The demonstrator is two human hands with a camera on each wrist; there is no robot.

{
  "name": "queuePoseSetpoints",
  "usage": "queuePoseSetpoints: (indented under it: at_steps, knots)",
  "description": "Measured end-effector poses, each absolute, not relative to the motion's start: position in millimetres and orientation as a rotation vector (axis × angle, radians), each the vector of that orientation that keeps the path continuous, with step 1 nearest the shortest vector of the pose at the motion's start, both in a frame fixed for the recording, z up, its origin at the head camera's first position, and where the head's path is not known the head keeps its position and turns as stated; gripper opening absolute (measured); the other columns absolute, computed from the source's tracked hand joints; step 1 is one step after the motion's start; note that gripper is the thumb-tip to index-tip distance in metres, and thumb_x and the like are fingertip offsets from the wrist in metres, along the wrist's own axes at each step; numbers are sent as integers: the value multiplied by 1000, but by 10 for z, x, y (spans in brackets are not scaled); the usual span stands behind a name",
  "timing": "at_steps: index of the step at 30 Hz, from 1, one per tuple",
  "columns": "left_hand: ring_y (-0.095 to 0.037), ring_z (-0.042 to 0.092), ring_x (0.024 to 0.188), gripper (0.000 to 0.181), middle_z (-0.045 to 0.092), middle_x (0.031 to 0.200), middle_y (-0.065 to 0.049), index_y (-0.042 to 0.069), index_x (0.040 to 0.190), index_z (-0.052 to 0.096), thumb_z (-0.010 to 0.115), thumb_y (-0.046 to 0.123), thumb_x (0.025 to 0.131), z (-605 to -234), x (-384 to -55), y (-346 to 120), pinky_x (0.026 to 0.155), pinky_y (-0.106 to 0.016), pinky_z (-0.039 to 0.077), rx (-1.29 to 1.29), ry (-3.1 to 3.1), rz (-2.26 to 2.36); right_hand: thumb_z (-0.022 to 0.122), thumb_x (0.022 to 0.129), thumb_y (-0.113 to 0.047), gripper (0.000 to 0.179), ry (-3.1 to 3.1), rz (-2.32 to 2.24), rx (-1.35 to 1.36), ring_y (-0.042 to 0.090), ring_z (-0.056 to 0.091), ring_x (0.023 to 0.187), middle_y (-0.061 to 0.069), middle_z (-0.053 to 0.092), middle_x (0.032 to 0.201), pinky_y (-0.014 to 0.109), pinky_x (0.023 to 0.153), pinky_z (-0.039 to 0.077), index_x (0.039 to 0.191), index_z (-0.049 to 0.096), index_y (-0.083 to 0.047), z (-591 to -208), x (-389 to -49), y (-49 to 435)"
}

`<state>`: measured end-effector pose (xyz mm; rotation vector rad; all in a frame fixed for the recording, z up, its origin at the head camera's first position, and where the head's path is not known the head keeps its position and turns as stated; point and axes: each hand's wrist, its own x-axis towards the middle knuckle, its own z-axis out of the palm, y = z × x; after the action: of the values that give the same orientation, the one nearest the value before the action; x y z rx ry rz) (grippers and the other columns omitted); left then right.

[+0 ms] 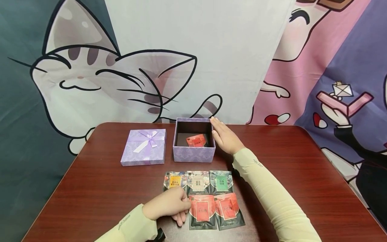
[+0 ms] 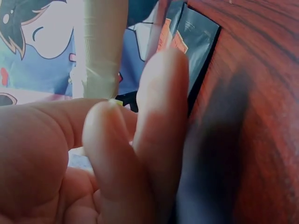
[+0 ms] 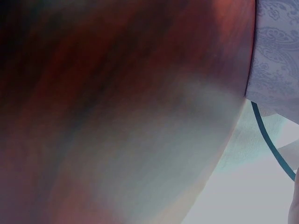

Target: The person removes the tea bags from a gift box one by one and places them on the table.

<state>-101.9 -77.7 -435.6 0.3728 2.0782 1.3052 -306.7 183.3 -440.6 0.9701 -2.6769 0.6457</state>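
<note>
Several flat tea packets lie in two rows on the table. The near row has two red-and-black packets, a left one [image 1: 202, 212] and a right one [image 1: 229, 211]. My left hand [image 1: 167, 203] is at the left edge of the left red packet, fingers loosely bent; the left wrist view shows nothing clearly held between the fingers [image 2: 161, 93]. My right hand [image 1: 226, 136] rests against the right side of an uncovered purple box [image 1: 194, 155], its fingers stretched along the wall. Inside the box lies a red packet [image 1: 196, 140].
The box's purple lid [image 1: 143, 148], with a ribbon bow, lies left of the box. Yellow-labelled [image 1: 175, 180], cream-labelled [image 1: 198, 182] and green-labelled [image 1: 221, 182] packets form the far row. Behind the brown table [image 1: 90, 188] hangs a cartoon cloth [image 1: 235, 60].
</note>
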Motion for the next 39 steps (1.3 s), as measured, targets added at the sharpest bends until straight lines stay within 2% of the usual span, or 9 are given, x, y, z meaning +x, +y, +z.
queuePoseSetpoints:
  at_steps: [6,12,18,22,25,33,39]
  knots:
    - [-12,63,43,27,64,52,-5,3,74,62,58,12,99,-4329,-1038,-770,45,-27,54,419,2116,1300,36,108,-25,56,-2668,639,971,33,26,151,19,32,162,41,124,16,156,32,2,-4397,-3073,1839]
    - [-12,63,49,15,63,56,2,14,84,62,60,15,98,-4316,-1058,-775,56,-24,51,560,2288,1238,39,107,-22,55,-2655,648,986,39,30,148,21,34,160,40,124,16,155,32,4,-4389,-3048,1834]
    - [-11,60,50,11,63,63,5,16,88,63,58,16,98,-4221,-1146,-773,50,-26,51,622,2422,1223,40,107,-20,55,-2648,655,985,39,29,148,23,34,160,41,124,17,155,33,5,-4369,-3037,1827]
    - [-3,59,59,7,64,72,9,16,95,66,59,16,97,-4084,-1279,-773,62,-25,53,668,2615,1197,39,107,-21,55,-2648,648,991,38,29,149,22,33,160,41,124,16,155,32,5,-4379,-3045,1824]
    - [-2,60,69,8,66,81,9,14,100,69,61,16,97,-3949,-1410,-753,70,-26,53,677,2728,1233,39,107,-21,55,-2648,645,981,38,29,149,22,33,160,41,124,16,155,32,5,-4393,-3053,1831]
    - [-13,63,85,15,67,97,-2,6,108,68,60,10,96,-3775,-1805,-674,79,-31,55,630,2954,1404,38,108,-23,55,-2662,651,985,34,27,151,19,32,162,41,124,16,156,32,3,-4404,-3069,1829]
    - [-23,61,95,30,66,114,-9,5,125,66,59,14,97,-3782,-2044,-616,85,-39,53,538,2996,1358,37,108,-24,55,-2668,650,974,32,26,151,18,32,162,40,124,16,156,32,2,-4412,-3063,1828]
